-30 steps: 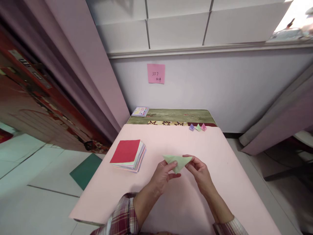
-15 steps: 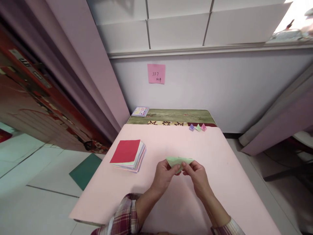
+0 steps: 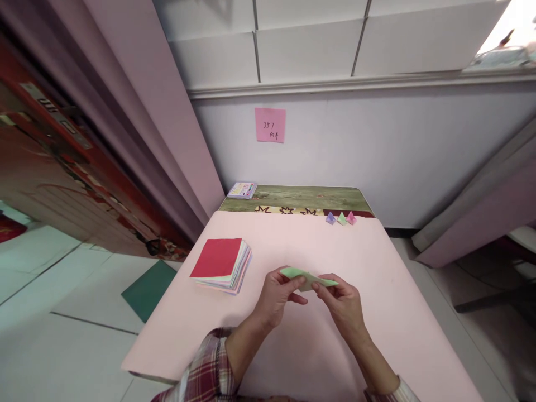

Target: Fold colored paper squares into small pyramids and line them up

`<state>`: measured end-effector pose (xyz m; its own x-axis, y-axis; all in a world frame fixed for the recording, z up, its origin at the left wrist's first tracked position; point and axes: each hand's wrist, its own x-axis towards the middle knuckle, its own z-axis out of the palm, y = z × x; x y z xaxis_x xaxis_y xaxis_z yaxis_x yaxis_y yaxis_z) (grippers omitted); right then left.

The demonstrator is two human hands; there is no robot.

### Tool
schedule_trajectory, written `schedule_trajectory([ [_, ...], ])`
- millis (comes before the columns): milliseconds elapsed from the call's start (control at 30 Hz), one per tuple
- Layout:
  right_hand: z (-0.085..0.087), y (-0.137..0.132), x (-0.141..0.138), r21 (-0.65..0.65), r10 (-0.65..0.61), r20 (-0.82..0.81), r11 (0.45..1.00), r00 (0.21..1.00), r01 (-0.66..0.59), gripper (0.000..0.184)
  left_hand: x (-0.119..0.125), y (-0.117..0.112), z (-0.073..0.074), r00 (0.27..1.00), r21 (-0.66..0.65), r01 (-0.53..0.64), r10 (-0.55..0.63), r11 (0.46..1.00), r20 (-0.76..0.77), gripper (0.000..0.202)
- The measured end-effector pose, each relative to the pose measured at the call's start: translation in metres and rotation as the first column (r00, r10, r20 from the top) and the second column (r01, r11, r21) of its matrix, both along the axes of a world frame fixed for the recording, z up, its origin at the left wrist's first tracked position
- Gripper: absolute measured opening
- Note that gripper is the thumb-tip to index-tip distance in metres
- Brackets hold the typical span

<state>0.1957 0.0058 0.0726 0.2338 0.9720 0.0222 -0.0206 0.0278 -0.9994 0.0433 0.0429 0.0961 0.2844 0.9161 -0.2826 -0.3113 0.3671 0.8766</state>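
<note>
Both my hands hold a folded light green paper [image 3: 309, 278] a little above the pink table [image 3: 377, 290], near its middle. My left hand [image 3: 278, 295] pinches the paper's left end between thumb and fingers. My right hand [image 3: 342, 298] pinches its right end. The paper lies nearly flat and edge-on to me. A stack of coloured square papers with a red sheet on top [image 3: 221, 264] rests on the table to the left of my hands.
Three small folded paper shapes, purple [image 3: 330, 218], green [image 3: 341, 218] and pink [image 3: 351, 218], stand in a row at the table's far edge. A paper pack [image 3: 242, 190] lies on the green-brown surface behind. A pink sticky note [image 3: 270, 124] hangs on the wall. A green sheet [image 3: 147, 290] lies on the floor at left.
The green paper showed as a flat triangle facing me; my hands have tipped and pressed it flatter, so it now shows nearly edge-on. My hands drew closer together.
</note>
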Motion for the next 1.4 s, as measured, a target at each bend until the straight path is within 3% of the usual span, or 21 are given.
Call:
schedule_trajectory([
  [167, 0.007, 0.002, 0.007, -0.044, 0.005, 0.177, 0.999, 0.984, 0.003, 0.026, -0.001, 0.002, -0.001, 0.998, 0.050, 0.048, -0.046, 0.998, -0.044, 0.028],
  [300, 0.010, 0.004, 0.010, -0.101, 0.125, 0.156, 0.989, 0.980, -0.110, 0.028, 0.001, 0.001, -0.003, 0.989, 0.113, 0.094, -0.080, 0.989, -0.123, 0.028],
  [500, 0.004, 0.004, 0.008, -0.078, 0.110, 0.213, 0.992, 0.971, -0.096, 0.027, -0.001, -0.002, -0.002, 0.988, 0.085, 0.129, -0.121, 0.988, -0.093, 0.031],
  [633, 0.006, 0.003, 0.008, -0.088, 0.114, 0.238, 0.992, 0.964, -0.096, 0.027, -0.002, 0.000, 0.002, 0.995, 0.061, 0.068, -0.063, 0.996, -0.074, 0.032],
  [967, 0.011, 0.002, 0.008, -0.102, 0.173, 0.169, 0.982, 0.970, -0.157, 0.027, 0.000, 0.001, 0.003, 0.999, -0.029, 0.034, -0.034, 0.999, 0.013, 0.035],
  [1167, 0.012, 0.003, 0.008, -0.128, 0.228, 0.094, 0.968, 0.969, -0.216, 0.028, -0.001, 0.004, 0.005, 0.998, -0.097, -0.057, 0.061, 0.994, 0.035, 0.033],
  [1400, 0.012, 0.005, 0.006, -0.128, 0.206, 0.042, 0.972, 0.978, -0.199, 0.031, -0.004, 0.003, 0.007, 0.997, -0.136, -0.053, 0.059, 0.989, 0.041, 0.034],
])
